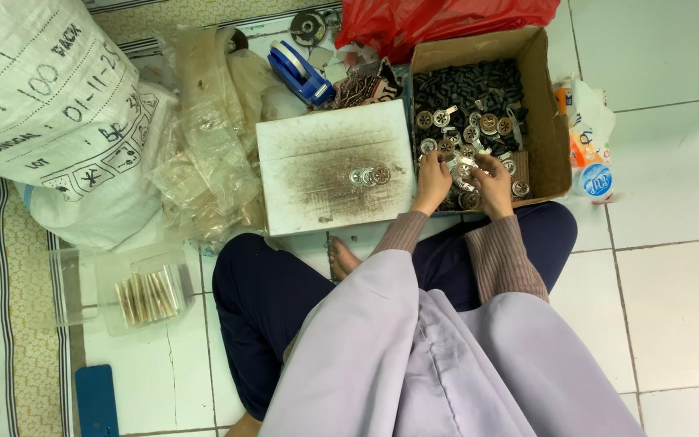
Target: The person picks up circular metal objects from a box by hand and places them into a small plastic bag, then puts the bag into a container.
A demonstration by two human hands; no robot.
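You are seated on the tiled floor with both hands inside the cardboard box (544,121), at its near edge. The step in hand appears to be picking: you are gathering round metal discs (479,125) from the pile that lies on top of the small dark cylindrical parts (463,85) filling the far half of the box.

Your left hand (433,180) is curled, fingers pressed together over discs at the near left corner of the box; whether it pinches one cannot be told. Your right hand (493,182) is likewise curled over the pile, fingertips bunched on a disc.

Just left of the box, touching it, stands the white board (317,202), its top stained dark. Three discs (368,176) lie near its right edge.

The next move likely calls for a firm pinch on one disc, then a short carry leftward over the box wall to that group.
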